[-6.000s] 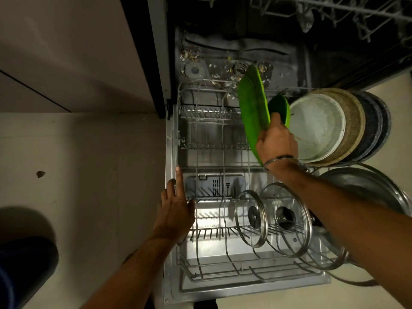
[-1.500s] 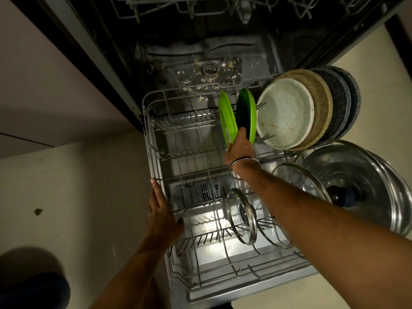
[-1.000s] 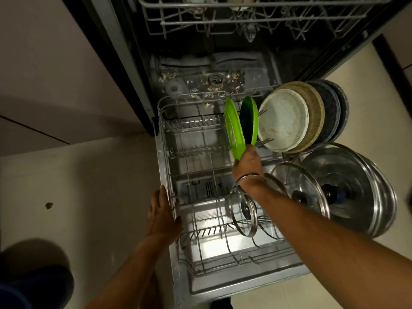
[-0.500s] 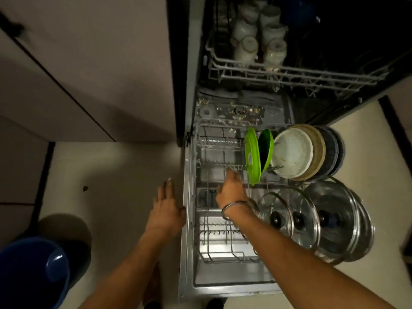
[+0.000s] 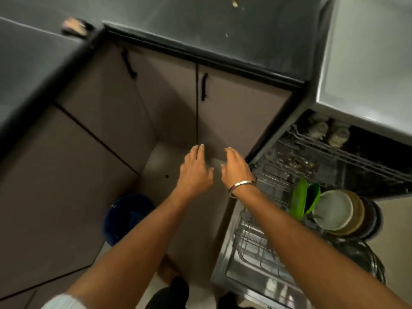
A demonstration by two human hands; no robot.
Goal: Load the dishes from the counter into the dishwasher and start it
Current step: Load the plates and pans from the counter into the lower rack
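Both hands (image 5: 215, 172) now off the lower rack (image 5: 252, 239), fingers (image 5: 196, 152) loosely straight, empty.

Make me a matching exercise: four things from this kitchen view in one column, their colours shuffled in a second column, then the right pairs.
Things:
1. bucket
2. front plate
3. bangle
4. cabinet handle

Colours:
A. silver
B. black
C. blue
D. green

Pairs: 1-C, 2-D, 3-A, 4-B
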